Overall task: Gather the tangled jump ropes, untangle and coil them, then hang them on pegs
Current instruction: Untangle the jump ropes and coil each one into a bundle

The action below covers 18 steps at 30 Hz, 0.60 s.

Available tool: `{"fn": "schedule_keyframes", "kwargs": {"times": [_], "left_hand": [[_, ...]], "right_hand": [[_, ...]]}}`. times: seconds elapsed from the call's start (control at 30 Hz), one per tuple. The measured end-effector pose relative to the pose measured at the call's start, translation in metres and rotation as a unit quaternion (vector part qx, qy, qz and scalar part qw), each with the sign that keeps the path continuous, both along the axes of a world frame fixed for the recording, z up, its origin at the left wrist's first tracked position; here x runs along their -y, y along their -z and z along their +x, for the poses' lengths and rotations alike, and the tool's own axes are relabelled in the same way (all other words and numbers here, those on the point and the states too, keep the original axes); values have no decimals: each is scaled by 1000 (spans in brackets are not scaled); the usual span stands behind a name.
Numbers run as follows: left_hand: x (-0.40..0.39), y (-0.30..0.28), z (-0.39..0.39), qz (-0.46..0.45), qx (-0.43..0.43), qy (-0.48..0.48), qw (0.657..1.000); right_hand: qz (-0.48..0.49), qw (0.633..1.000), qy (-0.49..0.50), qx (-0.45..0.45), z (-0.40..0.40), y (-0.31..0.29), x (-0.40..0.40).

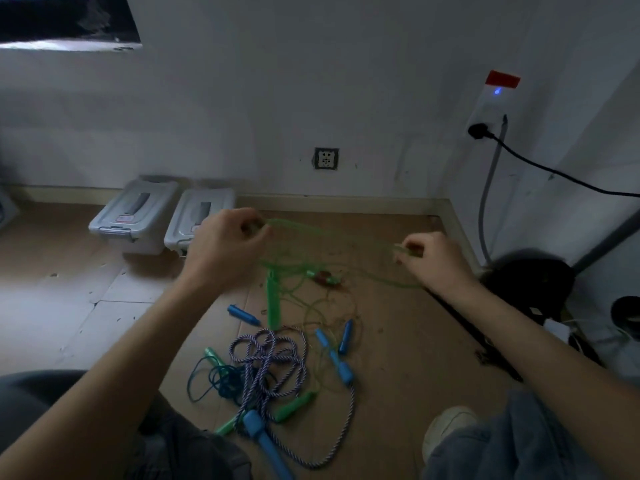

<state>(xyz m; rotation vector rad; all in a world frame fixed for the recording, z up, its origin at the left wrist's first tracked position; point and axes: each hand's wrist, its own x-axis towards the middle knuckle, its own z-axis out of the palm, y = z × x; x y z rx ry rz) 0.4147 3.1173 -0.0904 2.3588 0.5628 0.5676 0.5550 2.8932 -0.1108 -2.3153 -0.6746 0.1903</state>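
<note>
A thin green jump rope (332, 233) stretches between my two raised hands. My left hand (225, 244) pinches one part of it and my right hand (429, 258) pinches another. Its slack drops into a loose green tangle with a green handle (272, 299) on the floor. Nearer to me lies a purple-and-white braided rope (270, 362) with a big blue handle (266, 441). A dark teal rope (211, 379) with green handles lies to its left. Several small blue handles (341, 355) are scattered around the pile.
Two grey lidded plastic bins (138, 216) stand against the back wall on the left. A wall socket (326, 158) sits in the middle of the wall. A power strip with a black cable (554, 171) hangs at the right. Dark objects (530, 275) crowd the right corner. My knees frame the pile.
</note>
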Motion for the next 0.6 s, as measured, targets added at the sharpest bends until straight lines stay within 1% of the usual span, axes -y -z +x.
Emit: {"fn": "schedule_keyframes", "kwargs": {"times": [0.03, 0.07, 0.1, 0.13, 0.17, 0.2, 0.23, 0.27, 0.3, 0.33, 0.37, 0.4, 0.43, 0.47, 0.5, 0.53, 0.6], "left_hand": [[-3, 2, 0, -111, -16, 28, 993], [-2, 3, 1, -269, -23, 59, 961], [-1, 2, 3, -418, -15, 79, 905], [1, 0, 5, -522, -1, 86, 849], [3, -1, 6, -591, 10, 92, 801], [4, -3, 7, -640, 23, 102, 761], [6, -7, 9, -674, 35, 114, 729], [8, -10, 10, -689, 46, 126, 712], [12, -13, 11, -691, 48, 137, 708], [17, -16, 11, -677, 37, 145, 721], [23, -18, 10, -644, 9, 155, 749], [31, -18, 9, -600, -31, 171, 781], [40, -18, 9, -554, -74, 195, 806], [48, -17, 9, -513, -109, 222, 822], [54, -16, 8, -481, -131, 247, 831], [57, -14, 9, -461, -143, 265, 834], [57, -14, 8, -450, -155, 286, 831]], "right_hand": [[127, 983, -12, -132, -2, -4, -1], [211, 940, -41, -263, -4, -7, 0], [242, 898, -74, -359, -7, -11, 1], [227, 878, -111, -408, -8, -13, 3], [180, 880, -141, -416, -11, -12, 3], [106, 903, -163, -383, -13, -10, 2], [4, 936, -175, -306, -17, -7, -1], [-101, 954, -178, -218, -20, -5, -3], [-178, 956, -182, -142, -21, 0, -5], [-201, 956, -188, -100, -22, 6, -7], [-170, 962, -193, -90, -26, 4, -9], [-97, 971, -194, -102, -29, -2, -11], [-23, 974, -201, -106, -31, -9, -12], [14, 972, -216, -94, -32, -15, -14], [18, 969, -237, -69, -32, -18, -16], [16, 963, -263, -64, -32, -19, -17], [2, 947, -309, -86, -37, -16, -19]]}}
